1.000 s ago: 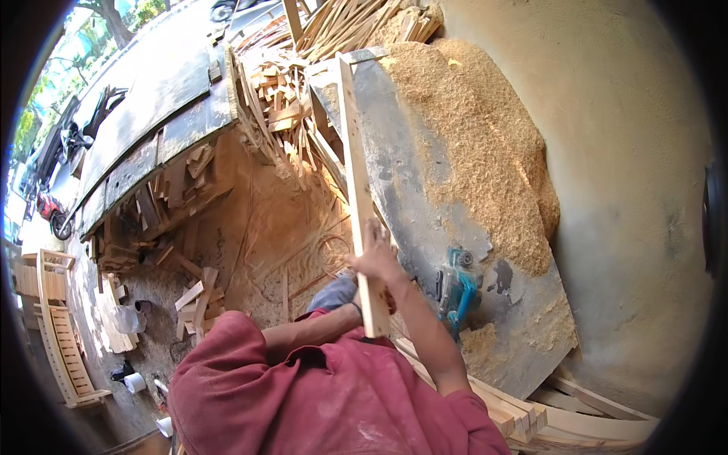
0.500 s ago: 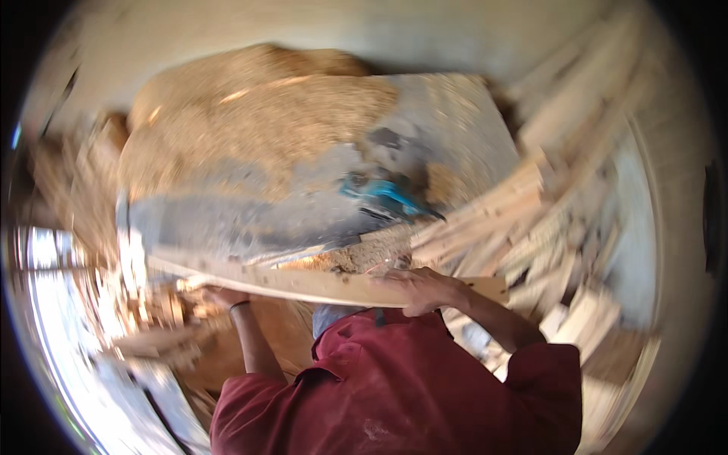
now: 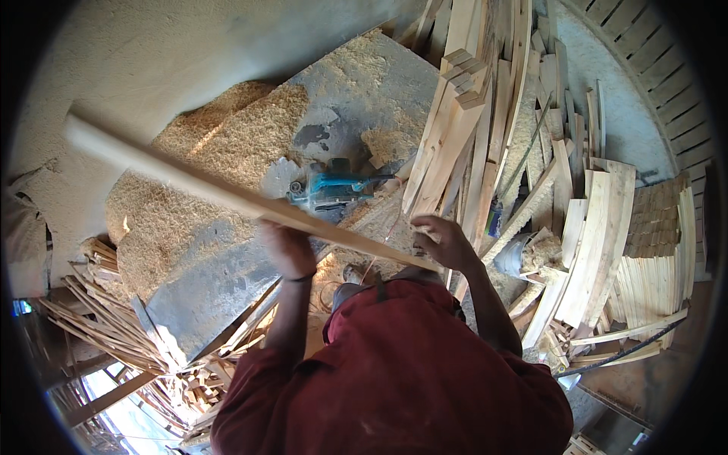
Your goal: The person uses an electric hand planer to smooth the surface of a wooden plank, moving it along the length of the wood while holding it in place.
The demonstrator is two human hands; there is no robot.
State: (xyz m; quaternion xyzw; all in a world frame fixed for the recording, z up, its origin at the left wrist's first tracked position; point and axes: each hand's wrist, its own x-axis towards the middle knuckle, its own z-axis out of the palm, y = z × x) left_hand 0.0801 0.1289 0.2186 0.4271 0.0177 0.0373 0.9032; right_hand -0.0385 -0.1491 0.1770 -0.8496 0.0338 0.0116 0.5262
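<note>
I hold a long pale wooden slat [image 3: 197,182] in both hands above a grey workbench [image 3: 220,280]. My left hand [image 3: 288,246] grips it near its middle. My right hand [image 3: 444,241] is closed on its near end. The slat runs from my right hand up and to the left, blurred by motion. Just beyond it, on the bench, lies a blue electric hand planer [image 3: 334,189] with a black cord.
Heaps of sawdust [image 3: 220,152] cover the bench's far side. A large pile of planks and slats [image 3: 516,136] lies to the right, with stacked short boards [image 3: 652,258] further right. Offcuts [image 3: 106,303] lie left of the bench. A plastered wall is behind.
The view has swung round to the right, so the plank pile is now in front. The slat, held upright a second ago, now lies slanted across the bench in both hands.
</note>
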